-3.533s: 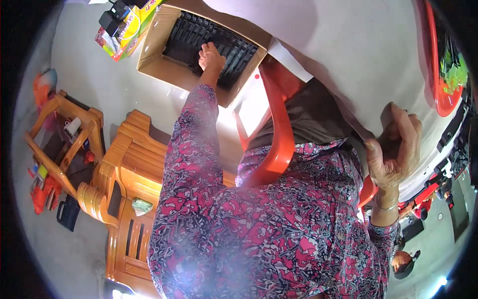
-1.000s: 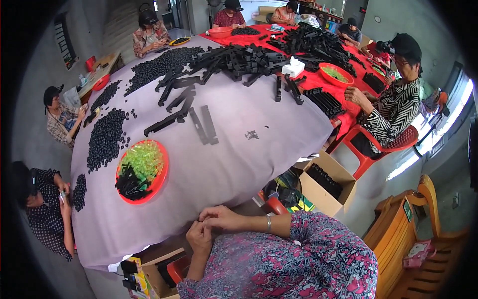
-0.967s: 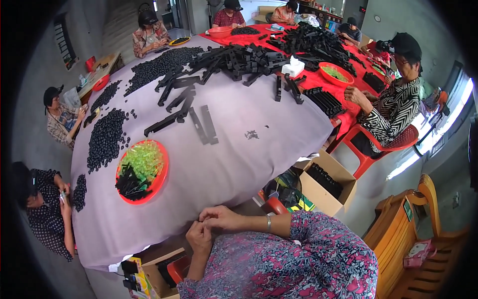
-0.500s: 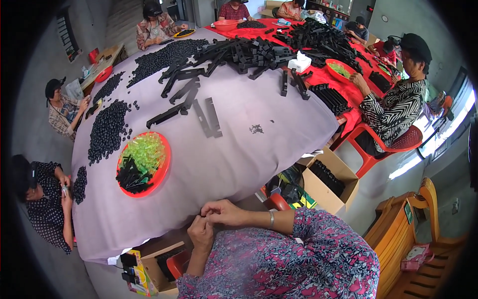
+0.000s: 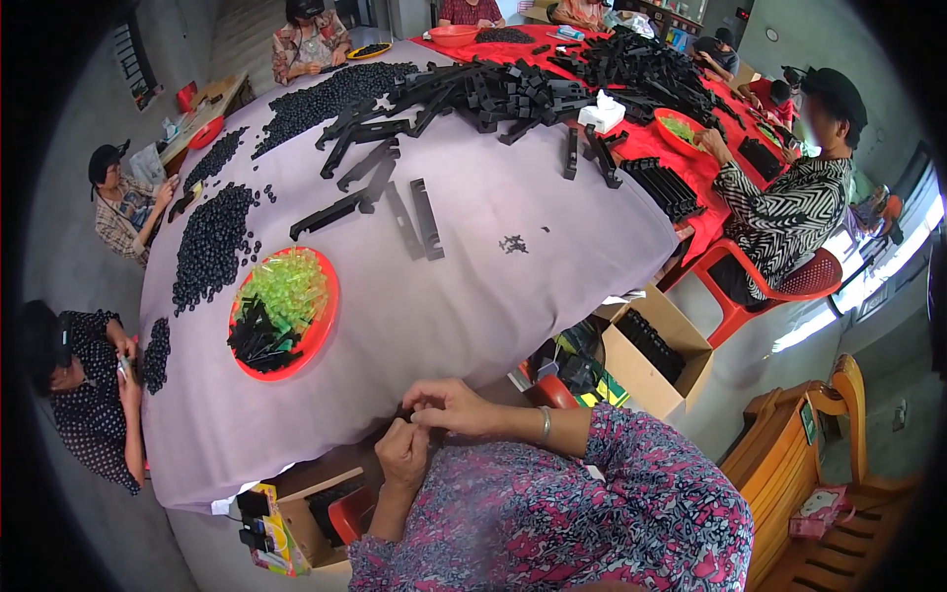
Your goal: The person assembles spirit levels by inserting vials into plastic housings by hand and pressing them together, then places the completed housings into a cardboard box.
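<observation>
My left hand (image 5: 402,455) and my right hand (image 5: 449,408) meet at the table's near edge, close to my body. The fingers of both are bent and pinched together. Whatever lies between the fingertips is too small and hidden to make out. Beyond them, to the left on the pale purple cloth (image 5: 414,326), sits a red plate (image 5: 323,340). It carries a heap of translucent yellow-green plastic pieces (image 5: 291,286) and a pile of thin black pieces (image 5: 258,333). Two long black plastic bars (image 5: 426,219) lie farther off near the middle.
Small black parts (image 5: 210,247) spread along the left side. A big heap of black bars (image 5: 493,94) covers the far side, beside a white tissue box (image 5: 602,113). Co-workers sit around the table. A cardboard box (image 5: 646,395) stands below the right edge, and a wooden bench (image 5: 789,474) behind it.
My hands stay together, with the right fingers raised slightly. The view has shifted a little. On the right, a co-worker's hand has moved slightly over the red bowl.
</observation>
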`<control>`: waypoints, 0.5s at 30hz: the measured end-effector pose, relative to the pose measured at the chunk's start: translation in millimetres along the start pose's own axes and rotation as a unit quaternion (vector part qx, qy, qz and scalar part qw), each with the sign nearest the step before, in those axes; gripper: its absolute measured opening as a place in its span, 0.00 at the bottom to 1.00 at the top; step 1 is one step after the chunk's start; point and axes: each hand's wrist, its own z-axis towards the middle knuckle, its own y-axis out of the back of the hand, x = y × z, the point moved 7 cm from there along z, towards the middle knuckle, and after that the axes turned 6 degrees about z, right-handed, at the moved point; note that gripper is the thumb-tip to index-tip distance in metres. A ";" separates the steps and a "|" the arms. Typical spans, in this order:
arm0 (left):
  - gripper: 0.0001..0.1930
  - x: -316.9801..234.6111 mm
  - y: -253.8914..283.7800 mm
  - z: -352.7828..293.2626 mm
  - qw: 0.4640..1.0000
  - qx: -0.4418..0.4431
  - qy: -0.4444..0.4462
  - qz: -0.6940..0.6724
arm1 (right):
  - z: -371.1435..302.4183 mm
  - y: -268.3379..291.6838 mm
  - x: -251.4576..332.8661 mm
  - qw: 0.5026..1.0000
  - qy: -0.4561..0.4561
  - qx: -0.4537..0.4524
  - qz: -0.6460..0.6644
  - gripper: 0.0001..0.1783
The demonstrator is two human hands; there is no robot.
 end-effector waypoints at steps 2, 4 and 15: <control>0.08 6.3 -0.6 -2.2 0.999 -0.004 0.035 -0.020 | -3.4 -0.9 8.3 1.000 -0.004 0.007 -0.026 0.13; 0.08 7.8 -3.1 -2.3 0.999 -0.006 0.036 -0.020 | -3.3 -0.4 12.6 0.998 0.037 0.012 -0.047 0.13; 0.09 2.5 -2.9 0.3 0.999 0.002 0.040 0.003 | -4.1 -11.8 9.6 0.998 0.039 0.043 0.022 0.12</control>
